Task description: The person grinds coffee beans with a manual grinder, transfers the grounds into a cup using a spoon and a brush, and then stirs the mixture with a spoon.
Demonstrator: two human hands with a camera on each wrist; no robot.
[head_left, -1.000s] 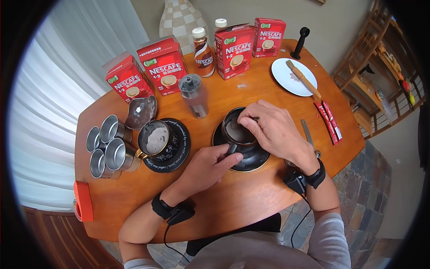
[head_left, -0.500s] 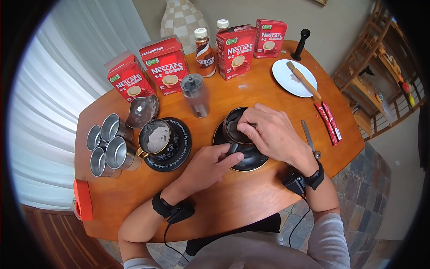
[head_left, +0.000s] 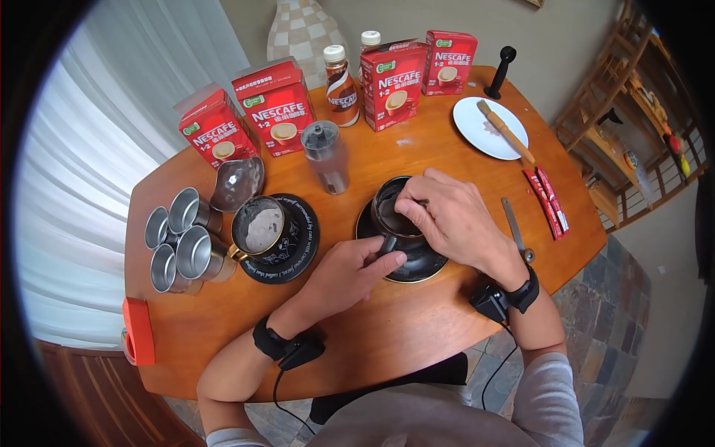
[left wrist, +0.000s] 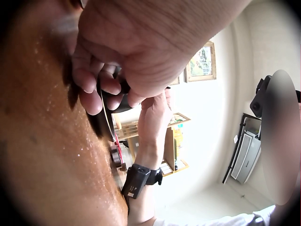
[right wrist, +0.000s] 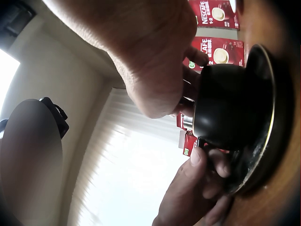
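A black cup [head_left: 386, 200] stands on a black saucer [head_left: 418, 270] with a gold rim, near the table's middle. My left hand [head_left: 348, 276] pinches the cup's handle, thumb on top. Over the cup's mouth, my right hand [head_left: 450, 223] has its fingertips bunched at the rim, pinching a thin dark stick-like utensil [head_left: 423, 202]. Only a short end of it shows; its lower part is hidden by the hand and cup. The right wrist view has the black cup [right wrist: 221, 103] side-on, upright on its saucer.
Left of the hands, a gold-handled cup [head_left: 261, 227] of greyish powder sits on a black printed saucer [head_left: 298, 257]. Several metal cups [head_left: 197, 253] stand beyond it. A grinder [head_left: 325, 160] and red Nescafé boxes [head_left: 281, 115] stand behind. A white plate [head_left: 469, 123] bears a brush [head_left: 506, 134].
My right hand has shifted slightly over the cup's mouth, the pinched utensil moving with it. The left hand keeps its hold on the handle, and the cup stays on its saucer.
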